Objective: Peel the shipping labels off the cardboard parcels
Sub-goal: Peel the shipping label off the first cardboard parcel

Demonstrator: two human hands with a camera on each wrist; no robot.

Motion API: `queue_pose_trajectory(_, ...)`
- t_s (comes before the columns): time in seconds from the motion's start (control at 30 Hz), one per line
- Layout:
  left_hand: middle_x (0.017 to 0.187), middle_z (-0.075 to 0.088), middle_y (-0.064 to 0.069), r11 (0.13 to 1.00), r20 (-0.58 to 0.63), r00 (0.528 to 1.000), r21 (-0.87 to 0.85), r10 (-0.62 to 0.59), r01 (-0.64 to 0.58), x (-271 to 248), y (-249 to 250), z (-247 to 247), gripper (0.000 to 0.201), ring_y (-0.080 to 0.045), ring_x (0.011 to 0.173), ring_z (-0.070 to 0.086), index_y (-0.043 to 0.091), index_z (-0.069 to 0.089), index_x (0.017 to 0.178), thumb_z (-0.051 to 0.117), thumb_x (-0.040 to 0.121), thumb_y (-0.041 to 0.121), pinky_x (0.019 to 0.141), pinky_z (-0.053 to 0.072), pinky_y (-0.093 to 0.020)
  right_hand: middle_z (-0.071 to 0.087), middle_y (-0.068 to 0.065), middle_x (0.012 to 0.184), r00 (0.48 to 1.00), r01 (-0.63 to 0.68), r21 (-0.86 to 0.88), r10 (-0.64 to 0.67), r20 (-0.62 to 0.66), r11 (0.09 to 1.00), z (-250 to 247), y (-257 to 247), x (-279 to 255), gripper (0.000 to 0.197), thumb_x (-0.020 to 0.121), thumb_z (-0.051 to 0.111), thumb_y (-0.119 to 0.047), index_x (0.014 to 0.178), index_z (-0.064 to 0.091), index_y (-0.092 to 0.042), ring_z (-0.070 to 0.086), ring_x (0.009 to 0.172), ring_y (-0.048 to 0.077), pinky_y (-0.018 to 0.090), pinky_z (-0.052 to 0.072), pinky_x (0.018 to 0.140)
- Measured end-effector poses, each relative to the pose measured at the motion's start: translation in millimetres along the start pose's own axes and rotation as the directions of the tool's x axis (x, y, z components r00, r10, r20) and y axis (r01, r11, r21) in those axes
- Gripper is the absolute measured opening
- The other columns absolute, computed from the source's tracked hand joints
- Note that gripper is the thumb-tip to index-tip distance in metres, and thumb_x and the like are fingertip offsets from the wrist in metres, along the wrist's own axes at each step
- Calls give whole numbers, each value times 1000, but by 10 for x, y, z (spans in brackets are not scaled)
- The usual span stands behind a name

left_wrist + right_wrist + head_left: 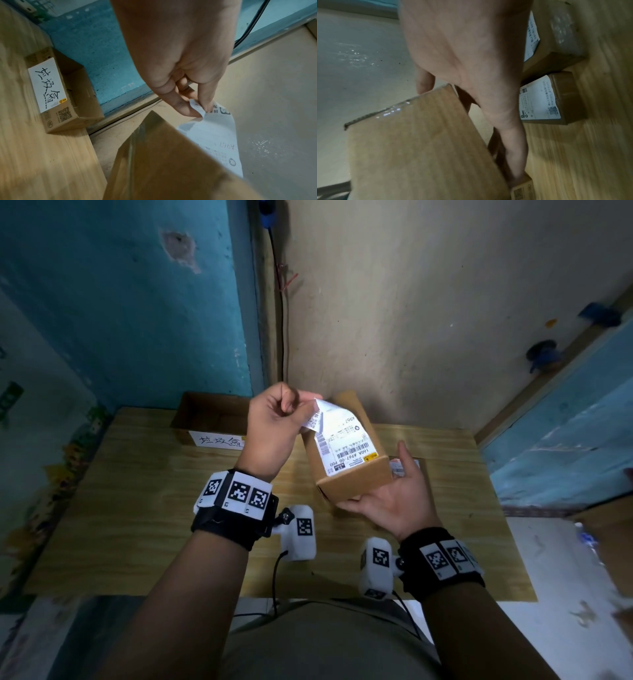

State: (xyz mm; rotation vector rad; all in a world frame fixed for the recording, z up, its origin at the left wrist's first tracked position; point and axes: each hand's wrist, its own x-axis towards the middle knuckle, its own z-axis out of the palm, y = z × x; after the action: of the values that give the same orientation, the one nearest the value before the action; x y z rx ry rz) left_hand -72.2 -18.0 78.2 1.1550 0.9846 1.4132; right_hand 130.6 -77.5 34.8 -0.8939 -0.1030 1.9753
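Note:
I hold a brown cardboard parcel (356,479) tilted above the wooden table. My right hand (385,494) grips its near end, thumb up the right side and fingers underneath. A white shipping label (342,436) covers the parcel's top face, and its far corner is lifted and curled. My left hand (310,409) pinches that lifted corner between thumb and fingers. In the left wrist view the left hand (199,109) pinches the label (214,135) beyond the parcel (163,162). In the right wrist view the right hand (496,115) clasps the parcel (419,142).
An open cardboard box (212,419) with a handwritten white sticker stands at the table's (137,508) back left, also seen as the box (58,92). Two more labelled parcels (556,97) (556,33) lie on the table to the right. Walls close in behind.

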Motion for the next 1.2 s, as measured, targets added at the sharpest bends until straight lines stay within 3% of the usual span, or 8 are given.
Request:
queue_pose_trajectory(0.17, 94, 75, -13, 999, 15, 1000, -38, 4, -3, -20, 38, 25, 40, -33, 90, 69, 13, 37, 68, 58, 88, -14, 70, 51, -44, 69, 14, 135, 999, 48, -105, -50, -12, 993, 31, -1, -14, 66, 99, 40, -68, 140, 63, -22, 64, 114, 35, 49, 53, 85)
queue_pose_trajectory(0.33, 93, 75, -14, 999, 60, 998, -41, 7, -4, -60, 60, 49, 39, -30, 90, 71, 10, 37, 67, 59, 88, -14, 63, 53, -34, 64, 21, 140, 998, 22, -76, -17, 65, 997, -36, -10, -13, 72, 97, 37, -69, 138, 65, -17, 52, 131, 53, 69, 39, 108)
queue_pose_trajectory(0.47, 92, 76, -12, 999, 86, 996, -44, 8, -4, -49, 63, 58, 38, -31, 89, 72, 9, 38, 67, 60, 88, -13, 60, 53, -33, 67, 19, 137, 998, 51, -33, -50, 24, 998, -57, -12, -19, 72, 92, 43, -68, 139, 63, -18, 56, 127, 43, 54, 55, 87)
queue_pose_trajectory(0.63, 91, 76, -14, 999, 130, 991, -35, -3, 7, -57, 64, 38, 41, -32, 84, 70, 10, 37, 65, 63, 86, -13, 60, 49, -35, 69, 17, 135, 995, 97, -49, -98, -7, 994, -60, -13, -55, 72, 78, 54, -65, 131, 69, -18, 66, 112, 36, 50, 50, 92)
queue_pose_trajectory(0.8, 93, 75, -22, 999, 155, 988, -31, -6, 11, -84, 98, -14, 41, -45, 86, 69, 9, 38, 64, 70, 81, -11, 53, 49, -30, 69, 16, 133, 998, 56, -89, -55, 15, 994, -107, -32, -95, 73, 77, 54, -66, 132, 68, -19, 66, 108, 36, 48, 57, 77)
queue_pose_trajectory(0.93, 92, 75, -22, 999, 140, 990, -44, -18, 25, -103, 79, -53, 38, -44, 84, 70, 5, 40, 65, 71, 80, -12, 50, 51, -26, 69, 17, 131, 999, 43, -130, -40, 28, 991, -100, -29, -120, 74, 79, 51, -67, 132, 68, -18, 67, 106, 36, 47, 57, 77)
queue_pose_trajectory(1.07, 92, 73, -25, 1000, 148, 989, -4, -3, 4, -105, 37, -79, 30, -56, 84, 65, -6, 42, 69, 69, 80, -15, 55, 53, -33, 66, 18, 137, 1000, 15, -141, -15, 1, 990, -125, -37, -98, 78, 79, 52, -67, 138, 63, -18, 63, 113, 39, 49, 58, 76)
queue_pose_trajectory(1.2, 94, 72, -24, 994, 200, 979, 96, 40, -61, -99, 33, -90, 29, -37, 91, 69, 5, 50, 75, 72, 77, -14, 77, 56, -55, 63, 18, 143, 1000, 7, -144, -9, -8, 990, -145, -32, -70, 82, 78, 55, -67, 144, 60, -19, 62, 118, 39, 51, 55, 87)
